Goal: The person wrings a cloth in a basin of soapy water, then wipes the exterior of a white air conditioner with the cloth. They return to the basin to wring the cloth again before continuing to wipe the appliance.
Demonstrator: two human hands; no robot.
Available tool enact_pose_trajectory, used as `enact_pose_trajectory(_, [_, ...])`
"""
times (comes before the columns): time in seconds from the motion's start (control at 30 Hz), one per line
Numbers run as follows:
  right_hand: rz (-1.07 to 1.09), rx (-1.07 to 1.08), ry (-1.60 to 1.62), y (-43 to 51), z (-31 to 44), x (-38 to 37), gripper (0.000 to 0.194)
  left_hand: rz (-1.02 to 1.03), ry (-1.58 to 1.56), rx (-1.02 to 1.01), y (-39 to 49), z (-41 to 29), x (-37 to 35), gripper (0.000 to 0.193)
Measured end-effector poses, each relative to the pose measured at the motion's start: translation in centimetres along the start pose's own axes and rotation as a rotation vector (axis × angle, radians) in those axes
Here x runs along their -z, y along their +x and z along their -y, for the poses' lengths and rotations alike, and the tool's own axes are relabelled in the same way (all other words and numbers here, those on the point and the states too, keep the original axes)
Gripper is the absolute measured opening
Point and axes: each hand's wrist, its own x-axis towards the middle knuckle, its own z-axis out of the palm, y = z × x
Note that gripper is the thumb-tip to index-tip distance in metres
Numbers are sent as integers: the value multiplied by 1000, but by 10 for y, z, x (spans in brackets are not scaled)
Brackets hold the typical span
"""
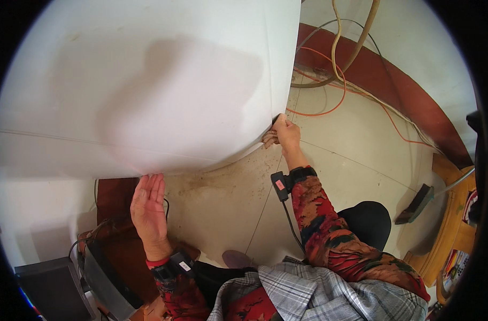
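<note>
A large white panel-sided appliance (195, 100), which may be a refrigerator or a washing machine, fills the upper left. My left hand (151, 204) rests its fingertips at the panel's lower edge, palm showing and fingers extended, with nothing held. At the bottom right corner of the appliance, my right hand (286, 130) has its fingers curled around a brown, crumpled cloth-like piece (270, 138), close to a dark gap at the edge. Whether those fingers also grip the appliance's edge is hidden.
Orange cable (343, 94) and a beige hose (358, 50) lie by the dark red baseboard (412, 88). A broom (416, 204) stands at right beside a wooden cabinet (440, 232). Dark monitors (55, 287) are at lower left. Dirt marks the tiled floor (220, 200).
</note>
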Motion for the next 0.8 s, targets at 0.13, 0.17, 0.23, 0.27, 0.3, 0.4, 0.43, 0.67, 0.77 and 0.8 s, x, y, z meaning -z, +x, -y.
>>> enact_pose_trajectory(0.13, [-6, -90, -44, -3, -27, -19, 24, -8, -2, -10, 0, 2, -2, 52])
enact_pose_trajectory(0.17, [31, -218, -31, -13, -36, -26, 23, -3, 3, -13, 0, 2, -3, 52])
enact_pose_trajectory(0.23, [213, -155, -130, -38, -51, -43, 22, -1, 6, -20, 2, 3, -4, 52])
enact_pose_trajectory(0.27, [355, -32, -323, -51, -57, -54, 21, -13, 7, -12, 1, 2, -4, 53])
enact_pose_trajectory(0.3, [397, 0, -377, -67, -65, -68, 20, -33, 11, -3, 1, 3, -5, 53])
enact_pose_trajectory(0.4, [442, -238, 77, -95, -74, -92, 21, -19, -3, -18, -1, 3, -4, 55])
enact_pose_trajectory(0.43, [529, -301, 180, -96, -73, -94, 25, -27, 2, -10, -2, 2, -4, 55])
enact_pose_trajectory(0.67, [375, -332, 260, -22, -44, -20, 34, -44, 11, -14, -3, 4, 0, 54])
enact_pose_trajectory(0.77, [262, -196, 150, -15, -41, -10, 32, -30, 2, -6, -1, 3, 2, 53])
enact_pose_trajectory(0.8, [257, -205, 104, -21, -42, -14, 31, -13, -21, -14, -1, 4, 2, 53])
